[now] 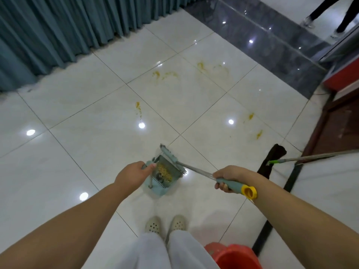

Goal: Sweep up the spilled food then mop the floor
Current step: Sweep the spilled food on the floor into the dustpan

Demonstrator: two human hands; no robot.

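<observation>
My left hand (136, 171) grips the handle of a teal dustpan (161, 177) that stands on the white tile floor in front of my feet. Yellow food crumbs lie inside the pan. My right hand (231, 177) holds the teal and yellow grip of a broom (196, 168), whose head lies across the dustpan's mouth. Yellow food smears (156, 74) mark the tiles further ahead, with more smears at the centre (138, 107) and to the right (259, 133). A mop (272, 162) with a dark head lies on the floor at the right.
A red bucket (235, 255) stands at my lower right. Blue-grey curtains (58, 35) hang along the far left. A dark tiled strip (272, 41) runs across the top right, a red and brown counter (342, 94) stands at the right edge. Another person's legs (318, 12) are far off.
</observation>
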